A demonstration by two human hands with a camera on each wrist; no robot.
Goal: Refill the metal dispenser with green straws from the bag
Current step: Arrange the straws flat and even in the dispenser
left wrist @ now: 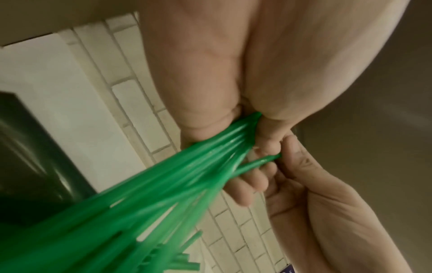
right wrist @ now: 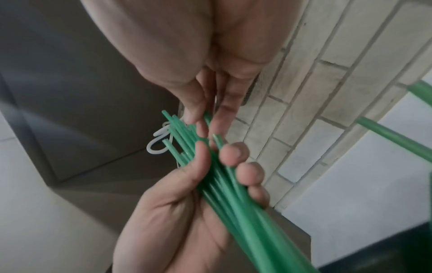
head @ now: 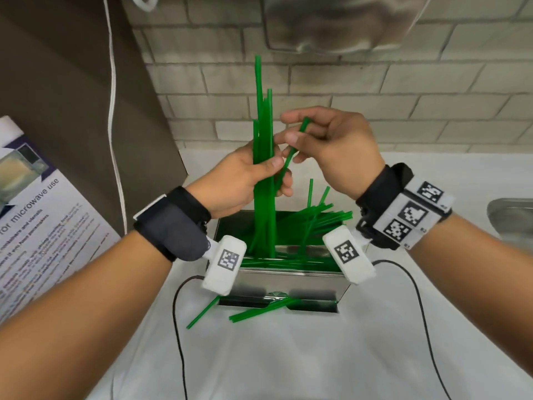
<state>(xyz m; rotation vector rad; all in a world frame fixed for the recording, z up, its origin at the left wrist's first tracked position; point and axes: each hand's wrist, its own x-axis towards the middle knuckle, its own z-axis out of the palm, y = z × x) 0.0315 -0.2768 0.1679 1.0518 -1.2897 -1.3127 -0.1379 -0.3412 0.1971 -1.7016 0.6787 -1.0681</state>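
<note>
Green straws everywhere. Left edge of worktop (head: 288,356): poster (head: 34,215) propped at an angle, white cord (head: 114,111) hanging down the wall behind it. Left hand (head: 245,177) fingers and thumb curled round a bundle (head: 264,157) of straws, long axis near vertical, tips pointing up past the brick wall (head: 375,96), lower ends down inside the dispenser (head: 288,280). Dispenser is a metal box with open top, at the middle of the worktop near the back edge. Loose straws (head: 314,219) inside it lie mostly left-right, some tilted up over the right rim. Right hand (head: 331,145) just right of the bundle, touching left hand, thumb and fingers pinching a single straw (head: 291,153) that slants from upper right to lower left. A few straws (head: 259,310) stick out of the front slot onto the worktop, pointing toward the front left. Black cables (head: 178,313) trail from both wrist units toward the front edge. Metal pan (head: 510,215) at right edge, partly cut off.
</note>
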